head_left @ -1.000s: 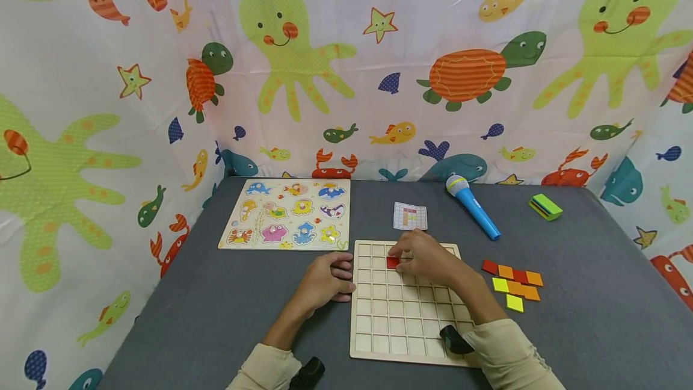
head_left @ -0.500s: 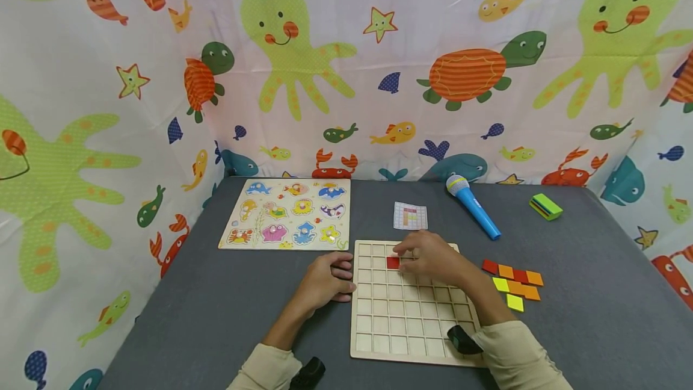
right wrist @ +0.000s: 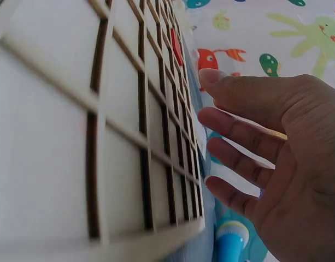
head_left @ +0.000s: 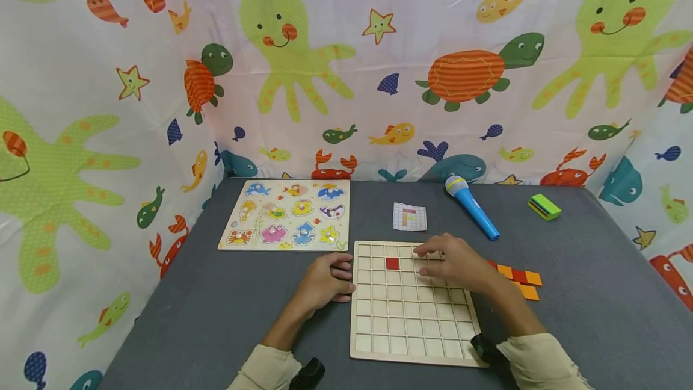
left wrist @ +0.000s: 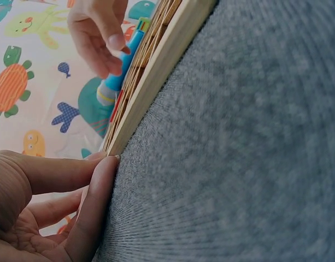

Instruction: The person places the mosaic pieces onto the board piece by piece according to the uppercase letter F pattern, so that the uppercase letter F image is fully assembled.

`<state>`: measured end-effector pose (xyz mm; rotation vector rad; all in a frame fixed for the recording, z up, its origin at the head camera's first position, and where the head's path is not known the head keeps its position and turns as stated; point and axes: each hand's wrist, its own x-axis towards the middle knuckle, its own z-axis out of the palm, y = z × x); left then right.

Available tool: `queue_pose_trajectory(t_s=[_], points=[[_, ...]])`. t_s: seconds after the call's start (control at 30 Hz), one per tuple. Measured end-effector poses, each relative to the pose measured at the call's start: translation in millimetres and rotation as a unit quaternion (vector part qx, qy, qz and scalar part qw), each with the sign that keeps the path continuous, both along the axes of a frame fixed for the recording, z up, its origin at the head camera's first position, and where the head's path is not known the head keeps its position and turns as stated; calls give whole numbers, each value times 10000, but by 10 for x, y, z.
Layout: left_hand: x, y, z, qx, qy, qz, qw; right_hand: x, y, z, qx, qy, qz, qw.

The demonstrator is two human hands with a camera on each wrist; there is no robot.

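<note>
A pale wooden grid board (head_left: 403, 309) lies on the table, with one red square tile (head_left: 392, 263) in a cell near its far side. My left hand (head_left: 325, 281) rests at the board's left edge; its thumb and fingertips touch the edge, as the left wrist view shows, with thumb and forefinger spread along it in the head view. Over the board's far right part hovers my right hand (head_left: 457, 262), fingers parted and nothing between them. In the right wrist view that hand (right wrist: 298, 142) has its thumb and fingers apart beside the grid.
Red and orange tiles (head_left: 518, 275) lie right of the board, partly hidden by the right arm. Behind it sit a small printed pattern card (head_left: 409, 216), a blue toy microphone (head_left: 476, 212) and a green block (head_left: 545, 207). A sea-animal puzzle (head_left: 287, 215) lies back left.
My right hand has let go of the red tile and moved right, away from it. The tile stays in its cell. My left hand has not moved.
</note>
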<state>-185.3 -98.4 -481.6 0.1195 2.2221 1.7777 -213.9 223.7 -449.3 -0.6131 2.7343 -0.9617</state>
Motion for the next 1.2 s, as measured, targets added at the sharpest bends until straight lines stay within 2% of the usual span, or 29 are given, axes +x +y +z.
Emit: queue_pose_trajectory(t_s=[0.3,0.53,0.73,0.97,1.2], points=[[39,-16,28,77,67,-51,9999,97,288,5,193,117,-262,9994],[10,-17,-10,46,5,-61,10000,150,490,-3,258,6,-548,9982],[3,-15,-16,26,39,-50,10000,158,643,-2,405,265,-640,9968],[16,-11,-3,33,12,-56,10000,183,808,-16,537,235,-789,9952],[22,-11,3,51,33,-70,10000,224,958,-46,531,432,-819,9943]])
